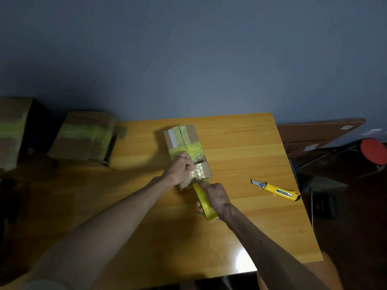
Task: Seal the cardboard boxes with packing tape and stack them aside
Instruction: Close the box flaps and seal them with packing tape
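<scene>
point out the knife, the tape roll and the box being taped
knife (279, 191): head view, on its yellow handle.
tape roll (204, 204): head view, on the roll's yellow outer band.
box (186, 146): head view, on its taped top face.

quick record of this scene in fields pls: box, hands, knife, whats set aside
box: cardboard box mid-table, yellow tape across its top
hands: left hand holds the cardboard box; right hand grips the tape roll at its near end
knife: utility knife on the table, right of the box, blade out
aside: two taped boxes at left
</scene>
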